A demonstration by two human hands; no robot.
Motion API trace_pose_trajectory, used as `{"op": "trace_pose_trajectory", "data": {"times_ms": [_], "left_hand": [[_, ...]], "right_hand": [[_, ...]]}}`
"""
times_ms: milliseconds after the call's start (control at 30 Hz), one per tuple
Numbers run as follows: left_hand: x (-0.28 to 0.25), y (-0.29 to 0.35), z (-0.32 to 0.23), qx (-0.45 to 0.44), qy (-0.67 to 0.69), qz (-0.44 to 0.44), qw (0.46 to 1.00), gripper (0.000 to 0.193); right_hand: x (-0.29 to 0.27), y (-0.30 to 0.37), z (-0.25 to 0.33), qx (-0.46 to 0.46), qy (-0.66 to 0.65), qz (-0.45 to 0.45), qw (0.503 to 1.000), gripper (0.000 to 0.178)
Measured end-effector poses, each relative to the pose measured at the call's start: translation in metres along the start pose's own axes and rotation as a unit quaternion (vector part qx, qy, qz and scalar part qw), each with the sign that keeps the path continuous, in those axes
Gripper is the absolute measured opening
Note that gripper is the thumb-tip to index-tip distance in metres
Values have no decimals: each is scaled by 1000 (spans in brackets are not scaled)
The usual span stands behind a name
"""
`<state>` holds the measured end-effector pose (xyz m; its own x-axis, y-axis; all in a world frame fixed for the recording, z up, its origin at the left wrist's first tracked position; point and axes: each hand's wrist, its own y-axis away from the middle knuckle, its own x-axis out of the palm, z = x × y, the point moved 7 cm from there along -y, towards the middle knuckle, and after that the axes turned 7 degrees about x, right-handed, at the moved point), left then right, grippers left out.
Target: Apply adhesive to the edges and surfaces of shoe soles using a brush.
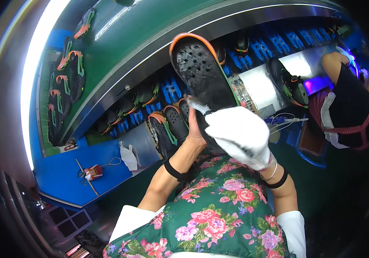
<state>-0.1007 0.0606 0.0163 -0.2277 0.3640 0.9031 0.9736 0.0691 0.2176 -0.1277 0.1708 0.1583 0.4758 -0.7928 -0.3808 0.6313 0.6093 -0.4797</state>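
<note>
A black shoe with a perforated toe and an orange and green rim is tilted up in front of me. My bare left hand grips its left side low down. Over the lower right part of the shoe lies my right hand in a white glove, its fingers curled and partly blurred. A small greyish piece sticks out at the gloved fingertips; I cannot make out what it is. More black shoes with orange and green trim stand just left of my hands.
A green conveyor belt with shoes runs beyond a metal edge. Blue racks line the shelf below it. On the left are a blue tabletop and a white glove. Another shoe and a co-worker are to the right.
</note>
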Motion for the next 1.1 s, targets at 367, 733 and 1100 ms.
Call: {"op": "trace_pose_trajectory", "data": {"times_ms": [367,733,1100], "left_hand": [[43,-23,-19,-4,136,107,985,102],[45,-33,-30,48,84,113,989,105],[38,-34,-30,10,123,71,990,107]], "right_hand": [[1,2,-11,29,-74,-26,997,25],[-7,6,-16,11,-64,-40,997,20],[-9,9,-14,-4,-48,7,999,25]]}}
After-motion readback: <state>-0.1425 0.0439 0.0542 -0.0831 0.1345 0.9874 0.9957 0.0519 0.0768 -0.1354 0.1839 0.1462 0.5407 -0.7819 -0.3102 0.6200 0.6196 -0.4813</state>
